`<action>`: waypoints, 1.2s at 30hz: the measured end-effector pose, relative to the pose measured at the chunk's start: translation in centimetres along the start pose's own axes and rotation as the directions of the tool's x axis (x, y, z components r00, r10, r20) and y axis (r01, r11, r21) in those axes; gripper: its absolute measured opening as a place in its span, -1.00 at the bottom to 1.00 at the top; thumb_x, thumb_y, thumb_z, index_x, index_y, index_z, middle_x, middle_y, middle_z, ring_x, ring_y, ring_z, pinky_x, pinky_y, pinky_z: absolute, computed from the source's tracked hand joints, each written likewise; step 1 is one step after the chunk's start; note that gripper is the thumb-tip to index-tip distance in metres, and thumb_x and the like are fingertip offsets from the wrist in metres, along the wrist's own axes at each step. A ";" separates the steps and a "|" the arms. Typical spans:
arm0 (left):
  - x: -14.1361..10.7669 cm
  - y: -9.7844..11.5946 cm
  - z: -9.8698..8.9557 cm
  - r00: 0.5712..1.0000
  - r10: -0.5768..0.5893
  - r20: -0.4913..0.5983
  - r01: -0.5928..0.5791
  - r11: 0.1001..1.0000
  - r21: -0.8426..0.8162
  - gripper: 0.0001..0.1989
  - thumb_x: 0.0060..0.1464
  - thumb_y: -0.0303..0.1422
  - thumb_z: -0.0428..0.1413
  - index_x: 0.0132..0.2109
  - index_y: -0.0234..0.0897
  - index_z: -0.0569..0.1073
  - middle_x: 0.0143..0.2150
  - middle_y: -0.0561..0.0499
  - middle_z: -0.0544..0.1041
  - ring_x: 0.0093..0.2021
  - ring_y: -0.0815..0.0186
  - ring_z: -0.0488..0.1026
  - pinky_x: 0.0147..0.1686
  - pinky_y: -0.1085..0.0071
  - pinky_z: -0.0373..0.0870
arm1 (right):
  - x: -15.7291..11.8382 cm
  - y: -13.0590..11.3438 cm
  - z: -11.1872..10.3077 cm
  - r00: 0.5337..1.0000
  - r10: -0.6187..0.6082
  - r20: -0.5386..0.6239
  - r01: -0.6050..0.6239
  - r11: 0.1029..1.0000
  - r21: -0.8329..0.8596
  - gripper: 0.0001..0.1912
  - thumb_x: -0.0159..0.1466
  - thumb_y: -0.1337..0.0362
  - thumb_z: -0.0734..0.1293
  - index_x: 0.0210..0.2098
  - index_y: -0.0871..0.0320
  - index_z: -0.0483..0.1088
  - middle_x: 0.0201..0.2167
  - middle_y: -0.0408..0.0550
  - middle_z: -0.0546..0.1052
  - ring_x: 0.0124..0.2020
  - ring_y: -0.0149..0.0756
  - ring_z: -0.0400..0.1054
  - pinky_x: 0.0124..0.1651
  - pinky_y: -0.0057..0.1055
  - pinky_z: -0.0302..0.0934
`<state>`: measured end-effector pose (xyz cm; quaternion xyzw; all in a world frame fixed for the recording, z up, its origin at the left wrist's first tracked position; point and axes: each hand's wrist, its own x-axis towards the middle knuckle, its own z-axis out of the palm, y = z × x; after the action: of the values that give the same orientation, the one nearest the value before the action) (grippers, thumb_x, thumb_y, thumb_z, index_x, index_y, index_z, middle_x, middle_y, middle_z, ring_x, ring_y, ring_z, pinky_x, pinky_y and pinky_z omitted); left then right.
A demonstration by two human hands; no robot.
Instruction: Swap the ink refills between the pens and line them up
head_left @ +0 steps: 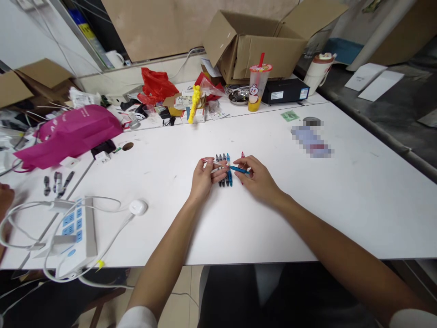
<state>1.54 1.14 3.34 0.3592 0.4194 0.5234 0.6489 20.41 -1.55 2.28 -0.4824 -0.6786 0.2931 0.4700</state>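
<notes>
My left hand [202, 178] pinches a slim, clear pen refill [214, 162] with a red end, thumb against the fingers. Its other end meets the tip of a blue pen barrel [240, 170] between the thumb and fingers of my right hand [260, 179]; whether the two are joined is too small to tell. Beneath my hands lies a row of several dark pens [220, 157], with a blue pen [229, 178] at its right side. A pink pen [242, 155] lies just right of the row, partly covered by my right hand.
A white power strip [89, 232] with looping cables and a round white charger [138, 207] lies to the left. At the back are a magenta bag [75, 130], a drink cup [257, 86], and an open cardboard box [269, 57]. Another person's hand [6, 196] shows at the left edge.
</notes>
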 end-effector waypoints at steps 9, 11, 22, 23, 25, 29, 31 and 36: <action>0.2 0.4 -0.2 0.994 0.024 -0.105 -0.029 0.999 -0.039 -0.75 0.36 -0.14 0.12 -0.10 -0.18 0.26 -0.16 -0.07 0.65 -0.26 0.24 0.70 -0.29 0.42 0.59 | 0.1 -0.2 -0.7 1.000 -0.008 0.003 0.008 0.999 -0.031 -0.84 0.35 0.23 0.33 -0.11 0.03 0.52 -0.16 -0.02 0.55 -0.23 -0.18 0.39 -0.12 -0.13 0.33; 0.4 0.6 -0.4 0.988 0.033 -0.148 -0.041 0.998 -0.046 -0.77 0.39 -0.15 0.09 -0.09 -0.18 0.25 -0.14 -0.07 0.65 -0.24 0.24 0.70 -0.32 0.44 0.57 | 0.2 -0.3 -1.0 1.000 0.025 -0.016 -0.026 0.999 -0.033 -0.85 0.33 0.23 0.33 -0.14 0.04 0.51 -0.18 -0.01 0.58 -0.24 -0.17 0.40 -0.18 -0.17 0.31; 0.7 0.9 -1.3 0.968 0.083 -0.237 -0.095 0.995 -0.040 -0.75 0.38 -0.12 0.08 -0.05 -0.15 0.24 -0.07 -0.10 0.64 -0.21 0.23 0.70 -0.41 0.50 0.49 | 0.7 1.4 -2.7 0.996 0.083 -0.017 -0.083 0.997 -0.008 -0.86 0.26 0.27 0.32 -0.17 0.07 0.42 -0.18 -0.02 0.58 -0.18 -0.17 0.42 -0.14 -0.23 0.28; 0.7 0.9 -1.3 0.968 0.083 -0.236 -0.095 0.995 -0.041 -0.77 0.39 -0.13 0.07 -0.05 -0.15 0.24 -0.08 -0.09 0.64 -0.21 0.24 0.70 -0.41 0.51 0.49 | 0.7 1.4 -2.7 0.995 0.098 -0.013 -0.098 0.995 0.021 -0.86 0.27 0.27 0.32 -0.16 0.07 0.40 -0.19 -0.02 0.58 -0.18 -0.18 0.42 -0.15 -0.24 0.27; 0.6 0.8 -1.1 0.971 0.080 -0.225 -0.092 0.995 -0.043 -0.77 0.40 -0.13 0.06 -0.06 -0.16 0.23 -0.09 -0.08 0.64 -0.23 0.26 0.70 -0.41 0.51 0.49 | 0.7 1.1 -2.5 0.992 0.125 -0.004 -0.125 0.991 0.053 -0.86 0.29 0.24 0.31 -0.14 0.08 0.39 -0.24 -0.05 0.54 -0.25 -0.22 0.39 -0.20 -0.27 0.24; 0.4 0.5 -0.6 0.981 0.077 -0.177 -0.085 0.996 -0.038 -0.71 0.35 -0.08 0.13 -0.06 -0.15 0.24 -0.11 -0.06 0.64 -0.23 0.25 0.70 -0.38 0.50 0.51 | 0.4 0.3 -1.7 0.976 0.210 0.051 -0.212 0.976 0.039 -0.78 0.33 0.08 0.36 -0.16 0.08 0.48 -0.51 -0.19 0.35 -0.49 -0.33 0.16 -0.40 -0.33 0.10; 0.3 0.3 -0.4 0.984 0.077 -0.159 -0.084 0.996 -0.033 -0.68 0.33 -0.06 0.14 -0.05 -0.14 0.24 -0.10 -0.06 0.64 -0.21 0.23 0.70 -0.36 0.48 0.52 | 0.2 0.2 -1.4 0.971 0.234 0.054 -0.237 0.969 0.065 -0.72 0.33 0.00 0.38 -0.17 0.08 0.52 -0.57 -0.23 0.26 -0.53 -0.36 0.09 -0.44 -0.35 0.05; 0.1 0.2 -0.2 0.990 0.082 -0.118 -0.084 0.996 -0.019 -0.67 0.32 -0.03 0.14 -0.05 -0.13 0.24 -0.08 -0.07 0.65 -0.19 0.20 0.71 -0.36 0.47 0.53 | 0.1 0.5 -1.0 0.973 0.229 -0.016 -0.226 0.968 0.111 -0.62 0.28 -0.11 0.42 -0.21 0.08 0.58 -0.58 -0.24 0.20 -0.52 -0.36 0.05 -0.44 -0.34 0.00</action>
<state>1.31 1.26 3.49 0.3375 0.4352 0.5750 0.6051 21.54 -1.33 2.32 -0.5352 -0.5949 0.3745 0.4684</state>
